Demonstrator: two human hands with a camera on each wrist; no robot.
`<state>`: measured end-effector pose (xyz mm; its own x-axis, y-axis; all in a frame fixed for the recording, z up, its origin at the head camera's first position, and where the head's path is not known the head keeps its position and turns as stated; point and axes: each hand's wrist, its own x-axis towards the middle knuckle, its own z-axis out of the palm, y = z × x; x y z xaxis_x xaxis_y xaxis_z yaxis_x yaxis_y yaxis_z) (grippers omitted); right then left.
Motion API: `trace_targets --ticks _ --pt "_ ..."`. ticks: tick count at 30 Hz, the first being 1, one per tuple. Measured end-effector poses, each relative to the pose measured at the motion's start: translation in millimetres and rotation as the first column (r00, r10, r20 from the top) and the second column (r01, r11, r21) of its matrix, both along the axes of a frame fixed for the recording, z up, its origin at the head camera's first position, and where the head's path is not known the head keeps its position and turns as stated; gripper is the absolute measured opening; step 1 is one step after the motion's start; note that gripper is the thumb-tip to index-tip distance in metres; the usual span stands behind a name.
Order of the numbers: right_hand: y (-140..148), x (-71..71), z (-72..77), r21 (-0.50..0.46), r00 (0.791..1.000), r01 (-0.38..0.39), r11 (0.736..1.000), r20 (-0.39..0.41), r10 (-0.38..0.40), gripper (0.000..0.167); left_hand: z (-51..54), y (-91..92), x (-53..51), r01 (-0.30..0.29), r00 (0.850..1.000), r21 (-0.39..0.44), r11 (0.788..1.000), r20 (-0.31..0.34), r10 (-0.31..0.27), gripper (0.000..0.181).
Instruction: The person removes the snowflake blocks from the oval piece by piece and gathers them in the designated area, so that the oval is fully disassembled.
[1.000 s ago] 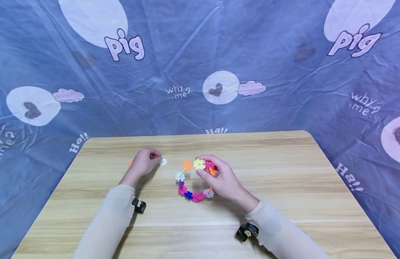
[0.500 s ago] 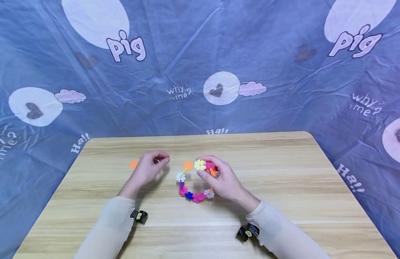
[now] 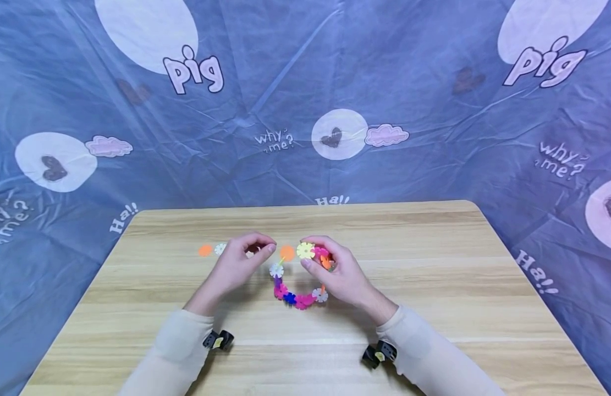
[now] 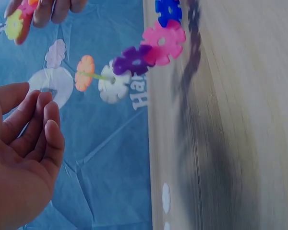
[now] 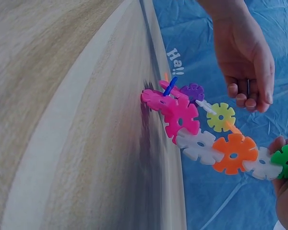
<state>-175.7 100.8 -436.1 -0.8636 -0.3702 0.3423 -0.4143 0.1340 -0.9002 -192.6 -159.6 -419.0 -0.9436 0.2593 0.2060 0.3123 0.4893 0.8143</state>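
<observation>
A curved chain of linked flower discs hangs from my right hand, which pinches its end near a yellow disc and a pink one. The chain's other end is an orange disc, joined by an edge-on yellow disc to a white one. A gap separates the orange and yellow discs at the top. My left hand hovers just left of the orange disc, fingers loosely curled and thumb near the fingertips; in the left wrist view nothing shows in this hand.
On the wooden table, left of the chain, lie a loose orange disc and a white disc. Another white piece shows partly through the left hand's fingers. A blue printed cloth stands behind the table.
My left hand has moved right, from the loose white disc toward the chain's orange end, uncovering the loose orange disc and a white one. My right hand and the chain have barely moved.
</observation>
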Motion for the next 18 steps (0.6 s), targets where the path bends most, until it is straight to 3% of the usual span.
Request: trace_targets --ticks 7,12,18 --pt "0 -0.5 -1.2 0.004 1.0 -0.002 1.0 0.009 0.002 0.041 -0.2 5.1 5.2 0.02 1.0 0.062 0.998 0.0 -0.02 0.017" --pt "0 -1.2 -3.0 0.0 1.0 -0.006 1.0 0.002 0.006 0.041 2.7 11.1 9.0 0.075 0.996 0.156 0.985 0.034 -0.081 0.02" --pt "-2 -0.3 -0.8 0.004 1.0 -0.01 1.0 0.002 0.01 0.041 8.0 18.3 14.2 0.109 0.991 0.204 0.973 0.06 -0.123 0.019"
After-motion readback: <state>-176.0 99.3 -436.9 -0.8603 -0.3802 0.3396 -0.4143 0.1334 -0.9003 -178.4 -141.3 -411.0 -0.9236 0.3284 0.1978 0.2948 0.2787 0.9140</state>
